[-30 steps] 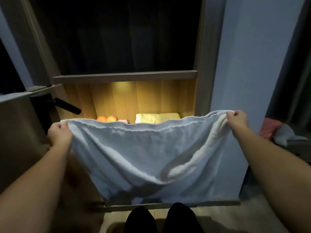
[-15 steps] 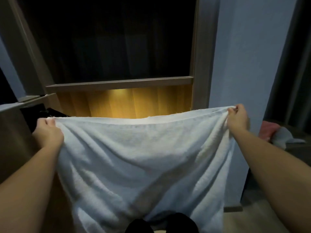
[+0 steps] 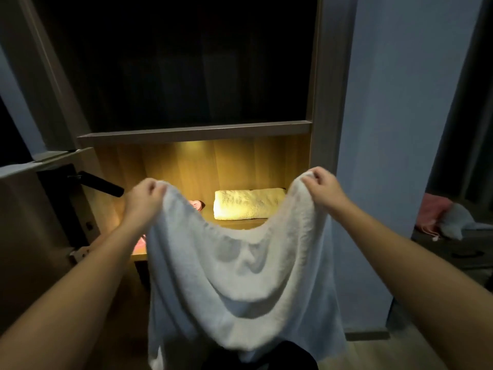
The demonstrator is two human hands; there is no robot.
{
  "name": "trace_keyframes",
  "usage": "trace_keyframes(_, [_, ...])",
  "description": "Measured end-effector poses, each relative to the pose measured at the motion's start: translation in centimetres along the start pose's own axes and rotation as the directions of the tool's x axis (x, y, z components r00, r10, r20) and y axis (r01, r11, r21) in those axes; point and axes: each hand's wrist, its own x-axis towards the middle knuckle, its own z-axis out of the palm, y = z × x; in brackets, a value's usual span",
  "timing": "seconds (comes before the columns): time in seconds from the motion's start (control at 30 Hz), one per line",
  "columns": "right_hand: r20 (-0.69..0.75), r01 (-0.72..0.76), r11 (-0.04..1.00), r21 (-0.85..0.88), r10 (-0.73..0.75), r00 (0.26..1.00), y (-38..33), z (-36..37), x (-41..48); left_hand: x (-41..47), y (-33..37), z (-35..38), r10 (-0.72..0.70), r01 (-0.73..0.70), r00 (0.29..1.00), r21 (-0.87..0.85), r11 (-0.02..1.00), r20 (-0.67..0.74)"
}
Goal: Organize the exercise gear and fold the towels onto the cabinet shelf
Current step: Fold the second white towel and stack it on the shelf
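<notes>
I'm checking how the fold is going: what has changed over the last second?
The left hand and right hand have come inward toward each other, so the white terry towel, stretched taut before, now sags between them. Both still grip its top corners; the folded yellow towel stays on the lit wooden shelf.

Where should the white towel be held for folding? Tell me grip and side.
At its two top corners, pinched from above, as the left hand and right hand do: the white towel hangs limp and sags between them, so corners likely control its edge.
</notes>
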Motion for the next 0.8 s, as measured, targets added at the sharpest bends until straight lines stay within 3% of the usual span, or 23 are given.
trace_keyframes(0.07, [0.199, 0.099, 0.993, 0.057, -0.109, 0.974, -3.0, 1.8, -1.6, -1.1, 3.1, 1.4, 0.125, -0.126, 0.986, 0.003, 0.992, 0.108])
trace_keyframes(0.17, [0.446, 0.219, 0.97, 0.104, -0.242, 0.862, -7.0, 3.5, -3.5, -2.6, 7.1, 3.0, 0.259, -0.26, 0.933, -0.027, 0.965, 0.25])
trace_keyframes(0.27, [0.618, 0.253, 0.953, 0.168, -0.302, 0.726, -9.0, 4.0, -4.6, -3.4, 9.5, 3.5, 0.34, -0.334, 0.884, -0.075, 0.94, 0.322])
trace_keyframes(0.33, [0.662, 0.281, 0.947, 0.157, -0.312, 0.682, -9.3, 4.2, -5.0, -3.5, 10.1, 3.5, 0.334, -0.31, 0.885, -0.125, 0.942, 0.323])
trace_keyframes(0.47, [0.569, 0.289, 0.949, 0.126, -0.307, 0.763, -8.8, 4.3, -5.4, -4.0, 8.4, 3.9, 0.25, -0.109, 0.919, -0.412, 0.905, 0.306])
trace_keyframes(0.57, [0.485, 0.288, 0.952, 0.1, -0.3, 0.822, -8.3, 4.1, -5.2, -5.4, 5.1, 5.0, 0.198, 0.084, 0.87, -0.532, 0.843, 0.451])
trace_keyframes(0.7, [0.265, 0.223, 0.973, 0.064, -0.232, 0.936, -7.4, 3.8, -3.8, -8.4, -1.2, 6.2, 0.105, 0.1, 0.749, -0.267, 0.958, 0.655])
trace_keyframes(0.8, [0.104, 0.185, 0.982, -0.034, -0.181, 0.978, -6.3, 3.9, -2.1, -11.0, -5.9, 7.5, -0.021, 0.058, 0.716, -0.03, 0.998, 0.698])
